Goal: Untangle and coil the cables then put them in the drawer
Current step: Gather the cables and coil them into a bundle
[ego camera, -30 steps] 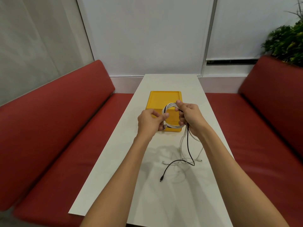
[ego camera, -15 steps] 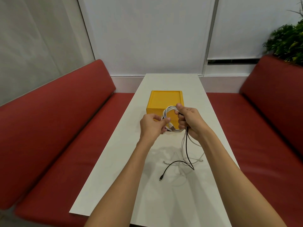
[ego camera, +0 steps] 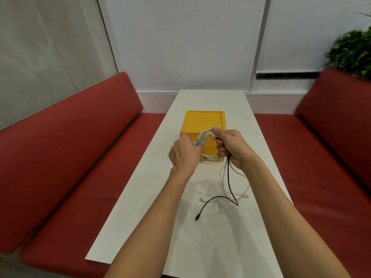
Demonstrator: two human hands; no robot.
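The white counter [ego camera: 140,217] carries one yellow drawer box [ego camera: 202,121] at its middle, which looks shut. Just on its near side, my two hands hold one white coil [ego camera: 201,137] upright. My right hand [ego camera: 230,149] is clenched round its top, and my left hand [ego camera: 185,155] pinches its left side. One black cable [ego camera: 229,183] and loose white tails [ego camera: 222,177], too tangled to count, drop toward the near edge.

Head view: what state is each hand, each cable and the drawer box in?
left hand: pinches white coil.
right hand: grips white coil, black cable.
white coil: looped, held up.
black cable: uncoiled, plug on table.
yellow drawer box: looks shut.
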